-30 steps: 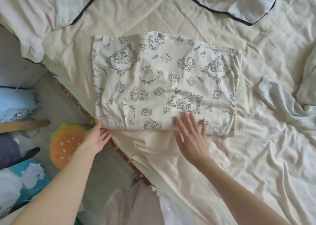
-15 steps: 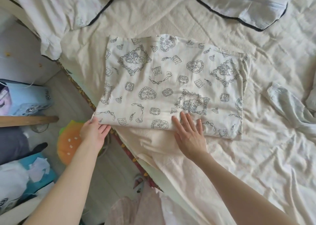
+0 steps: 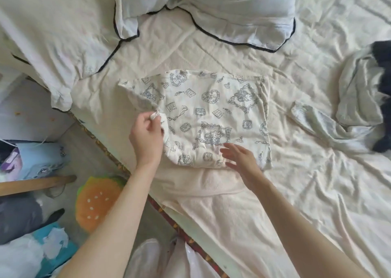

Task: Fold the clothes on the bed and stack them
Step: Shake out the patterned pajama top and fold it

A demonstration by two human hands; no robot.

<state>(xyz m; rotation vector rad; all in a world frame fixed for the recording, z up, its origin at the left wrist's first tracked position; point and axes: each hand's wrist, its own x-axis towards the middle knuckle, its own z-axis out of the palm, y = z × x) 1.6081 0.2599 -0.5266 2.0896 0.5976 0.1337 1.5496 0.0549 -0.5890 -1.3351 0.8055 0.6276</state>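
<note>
A cream garment with a dark printed pattern [image 3: 213,112] lies partly folded on the bed near its left edge. My left hand [image 3: 146,133] pinches the garment's near-left corner and holds it lifted over the cloth, so the left side curls inward. Over the garment's near edge my right hand [image 3: 241,159] hovers with fingers spread and straight, holding nothing. A pale grey-blue garment [image 3: 330,125] lies crumpled on the sheet to the right. Beside that, at the right edge, sits a heap of grey and dark clothes [image 3: 364,91].
Two white pillows with dark piping [image 3: 230,11] lie at the head of the bed. The bed edge [image 3: 169,216] runs diagonally below my arms. On the floor to the left sit a burger-shaped cushion [image 3: 97,201], a wooden bar [image 3: 36,184] and assorted bags.
My left hand has picked up the garment's near-left corner and carried it up and to the right over the cloth. My right hand has lifted off the near edge.
</note>
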